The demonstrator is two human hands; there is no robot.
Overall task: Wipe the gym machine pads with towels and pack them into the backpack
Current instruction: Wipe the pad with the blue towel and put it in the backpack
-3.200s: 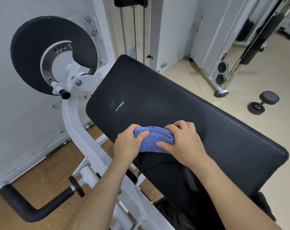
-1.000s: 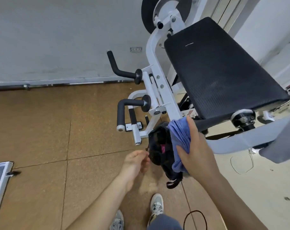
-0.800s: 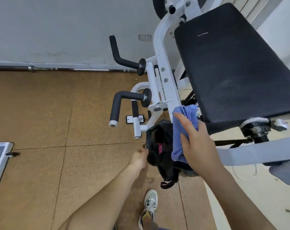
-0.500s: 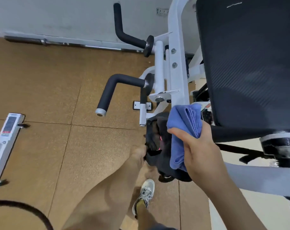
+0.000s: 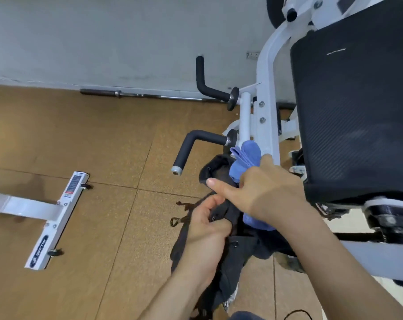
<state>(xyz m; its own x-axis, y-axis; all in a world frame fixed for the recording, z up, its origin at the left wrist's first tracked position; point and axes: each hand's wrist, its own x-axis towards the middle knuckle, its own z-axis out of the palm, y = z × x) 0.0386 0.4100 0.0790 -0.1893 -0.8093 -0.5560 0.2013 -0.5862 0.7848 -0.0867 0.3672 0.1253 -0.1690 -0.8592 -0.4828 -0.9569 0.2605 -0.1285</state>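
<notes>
A black backpack (image 5: 221, 269) hangs low in front of me, beside the gym machine. My left hand (image 5: 207, 229) is closed on the near rim of its opening and holds it up. A folded blue towel (image 5: 244, 158) is gripped in my right hand (image 5: 260, 190), whose index finger points left over the bag's mouth. The towel's upper end sticks up above the hand; its lower end (image 5: 255, 221) shows below the wrist, at the bag's opening. The machine's large black pad (image 5: 357, 116) fills the right side.
The white machine frame (image 5: 268, 100) and two black foam-covered handles (image 5: 191, 146) stand just beyond the bag. A white floor bar (image 5: 57, 218) of another machine lies at the left. A barbell bar (image 5: 138, 94) rests along the wall. The floor is brown cork tile.
I turned from wiping the pad down to the backpack. My left hand has taken hold of the bag's rim and lifted it, and my right hand has brought the towel over the opening.
</notes>
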